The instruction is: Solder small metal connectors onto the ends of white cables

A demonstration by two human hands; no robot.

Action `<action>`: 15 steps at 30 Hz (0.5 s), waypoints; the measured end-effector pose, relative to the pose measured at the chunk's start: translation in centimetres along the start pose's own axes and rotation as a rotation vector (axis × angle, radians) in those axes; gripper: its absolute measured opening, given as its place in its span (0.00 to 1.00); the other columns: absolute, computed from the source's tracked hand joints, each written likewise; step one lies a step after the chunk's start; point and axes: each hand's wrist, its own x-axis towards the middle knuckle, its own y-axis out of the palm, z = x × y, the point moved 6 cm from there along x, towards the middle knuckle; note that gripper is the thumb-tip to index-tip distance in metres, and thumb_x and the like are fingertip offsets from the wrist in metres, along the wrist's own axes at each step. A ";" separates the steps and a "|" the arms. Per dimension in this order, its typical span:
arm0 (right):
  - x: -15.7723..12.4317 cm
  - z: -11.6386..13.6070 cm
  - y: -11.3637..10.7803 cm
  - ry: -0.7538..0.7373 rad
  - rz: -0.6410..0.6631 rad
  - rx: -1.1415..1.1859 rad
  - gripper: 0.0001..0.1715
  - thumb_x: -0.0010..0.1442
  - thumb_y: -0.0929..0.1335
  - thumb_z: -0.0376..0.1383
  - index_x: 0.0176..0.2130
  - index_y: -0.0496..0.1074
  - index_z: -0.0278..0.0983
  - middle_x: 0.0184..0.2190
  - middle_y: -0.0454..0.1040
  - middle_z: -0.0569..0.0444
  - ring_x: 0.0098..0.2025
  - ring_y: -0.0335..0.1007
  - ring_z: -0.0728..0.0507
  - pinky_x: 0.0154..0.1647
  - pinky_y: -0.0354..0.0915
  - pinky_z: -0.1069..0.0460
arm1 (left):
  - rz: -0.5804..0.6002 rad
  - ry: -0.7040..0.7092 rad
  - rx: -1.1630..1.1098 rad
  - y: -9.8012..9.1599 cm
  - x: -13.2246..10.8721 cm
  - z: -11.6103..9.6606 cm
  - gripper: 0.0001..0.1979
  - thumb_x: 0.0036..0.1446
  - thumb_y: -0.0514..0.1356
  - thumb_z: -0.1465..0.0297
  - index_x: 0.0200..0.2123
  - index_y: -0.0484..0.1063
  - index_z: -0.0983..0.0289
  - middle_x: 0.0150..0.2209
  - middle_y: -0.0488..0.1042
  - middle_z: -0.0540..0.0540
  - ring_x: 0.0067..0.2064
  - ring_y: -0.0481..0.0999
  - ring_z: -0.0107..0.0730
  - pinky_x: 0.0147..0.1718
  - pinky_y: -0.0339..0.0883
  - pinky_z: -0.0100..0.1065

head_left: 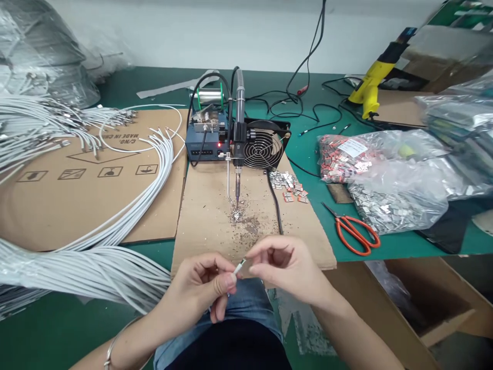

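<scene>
White cable end (239,265), positioned at the near edge of the cardboard sheet (208,216) below the soldering iron (238,154), is pinched in the left hand (203,288) while the narrowed fingers of the right hand (288,270) are set at its tip; fine, steady alignment is judged necessary.

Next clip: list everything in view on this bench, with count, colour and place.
cable end: one, white, pinched in the left hand
white cables: a large bundle, left side
cardboard sheets: two, brown, under the cables and the station
soldering station: one, blue, centre back
soldering iron: one, grey-black, tip down, in front of the station
fan: one, black, right of the station
metal shells: small loose pile, silver, beside the fan
bags: several, clear, filled with small parts, right
scissors: one pair, orange handles, right of centre
glue gun: one, yellow, back right
table: one, green
left hand: shut on the cable end
right hand: fingertips at the cable's tip, grip unclear
</scene>
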 end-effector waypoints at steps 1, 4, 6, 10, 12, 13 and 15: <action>-0.1 -0.1 0.5 0.019 0.040 -0.051 0.08 0.45 0.74 0.34 0.28 0.75 0.34 0.17 0.66 0.59 0.19 0.55 0.53 0.18 0.52 0.57 | -0.005 0.004 0.020 -0.1 0.0 0.0 0.17 0.42 0.68 0.58 0.24 0.70 0.66 0.18 0.71 0.47 0.13 0.65 0.19 0.11 0.58 0.21; -0.3 -0.1 1.1 0.017 0.081 -0.130 0.06 0.47 0.73 0.34 0.26 0.75 0.33 0.16 0.66 0.59 0.18 0.56 0.53 0.17 0.52 0.57 | -0.006 0.052 0.114 0.0 -0.1 0.1 0.13 0.47 0.65 0.62 0.25 0.71 0.66 0.13 0.66 0.44 0.13 0.64 0.20 0.12 0.57 0.21; -0.3 0.1 1.1 0.005 0.077 -0.165 0.05 0.48 0.72 0.34 0.25 0.74 0.33 0.15 0.65 0.59 0.18 0.56 0.53 0.16 0.52 0.57 | -0.036 0.109 0.184 0.1 -0.1 -0.1 0.09 0.50 0.63 0.65 0.25 0.72 0.65 0.11 0.64 0.44 0.14 0.63 0.19 0.13 0.57 0.21; -0.5 0.8 0.8 -0.123 -0.005 -0.150 0.07 0.47 0.72 0.30 0.22 0.71 0.34 0.16 0.65 0.60 0.19 0.57 0.53 0.17 0.54 0.57 | -0.097 0.188 0.224 0.4 -0.3 -0.6 0.05 0.50 0.62 0.70 0.24 0.72 0.64 0.12 0.67 0.44 0.15 0.65 0.20 0.15 0.59 0.21; -0.7 1.1 1.0 -0.233 -0.068 -0.129 0.08 0.49 0.71 0.29 0.21 0.69 0.34 0.16 0.66 0.59 0.18 0.59 0.53 0.17 0.55 0.57 | -0.130 0.189 0.178 0.5 -0.1 -0.6 0.05 0.49 0.63 0.71 0.23 0.72 0.64 0.13 0.70 0.45 0.16 0.67 0.21 0.17 0.61 0.21; -0.8 1.2 1.2 -0.292 -0.104 -0.137 0.09 0.50 0.70 0.29 0.21 0.69 0.35 0.16 0.66 0.59 0.18 0.59 0.52 0.17 0.55 0.57 | -0.139 0.186 0.141 0.6 0.0 -0.5 0.05 0.48 0.64 0.71 0.23 0.72 0.64 0.13 0.71 0.46 0.16 0.68 0.21 0.18 0.62 0.21; -1.3 1.3 1.6 -0.437 -0.185 -0.210 0.09 0.51 0.69 0.27 0.22 0.69 0.35 0.17 0.66 0.58 0.19 0.60 0.52 0.18 0.56 0.56 | -0.113 0.181 0.036 0.7 0.3 -0.2 0.07 0.47 0.65 0.69 0.22 0.71 0.64 0.14 0.73 0.47 0.17 0.69 0.22 0.18 0.63 0.22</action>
